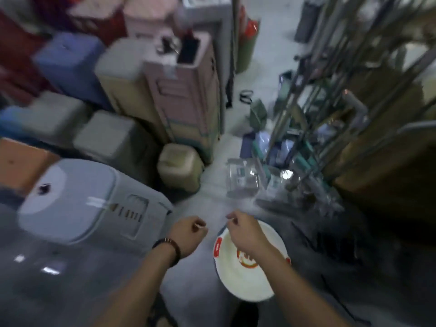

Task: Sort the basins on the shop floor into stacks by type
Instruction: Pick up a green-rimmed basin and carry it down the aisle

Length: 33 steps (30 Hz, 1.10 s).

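Fingers (pixel 200 228) of left hand (pixel 188 234) were curled on nothing visible; right hand (pixel 243 232) curled at white round plastic basin (pixel 238 282) rim, grip indeterminate.

The basin (pixel 245 279) was cream-white with red marks; beside it stood a pale grey bin (pixel 77 197) and a pink cabinet (pixel 186 90).

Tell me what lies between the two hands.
Head view: bare grey floor separates the left hand and right hand; the white basin lies below the right hand.
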Available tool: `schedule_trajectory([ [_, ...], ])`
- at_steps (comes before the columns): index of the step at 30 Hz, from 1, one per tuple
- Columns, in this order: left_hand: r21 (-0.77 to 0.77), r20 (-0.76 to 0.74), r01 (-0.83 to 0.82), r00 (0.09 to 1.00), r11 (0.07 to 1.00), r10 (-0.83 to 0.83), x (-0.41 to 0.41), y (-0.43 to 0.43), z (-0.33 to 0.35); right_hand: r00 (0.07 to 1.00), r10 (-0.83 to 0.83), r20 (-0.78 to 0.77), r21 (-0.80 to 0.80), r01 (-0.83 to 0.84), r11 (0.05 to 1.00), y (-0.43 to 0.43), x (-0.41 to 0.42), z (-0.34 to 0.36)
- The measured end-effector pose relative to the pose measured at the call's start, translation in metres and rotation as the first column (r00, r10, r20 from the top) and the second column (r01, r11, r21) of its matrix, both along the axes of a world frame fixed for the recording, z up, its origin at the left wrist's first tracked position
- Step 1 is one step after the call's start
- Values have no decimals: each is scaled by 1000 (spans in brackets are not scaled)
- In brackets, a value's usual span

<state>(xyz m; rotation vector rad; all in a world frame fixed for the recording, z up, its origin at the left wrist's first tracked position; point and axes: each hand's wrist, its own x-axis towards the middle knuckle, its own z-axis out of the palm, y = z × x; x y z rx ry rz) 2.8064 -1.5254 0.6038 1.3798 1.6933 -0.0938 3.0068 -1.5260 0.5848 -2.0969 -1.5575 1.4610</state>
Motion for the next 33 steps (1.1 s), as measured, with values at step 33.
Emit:
schedule_trajectory([
  [33, 403, -99, -677, 637, 616, 765, -862, -165, 226, 467, 855, 226, 360, -856, 372, 22, -921, 265],
])
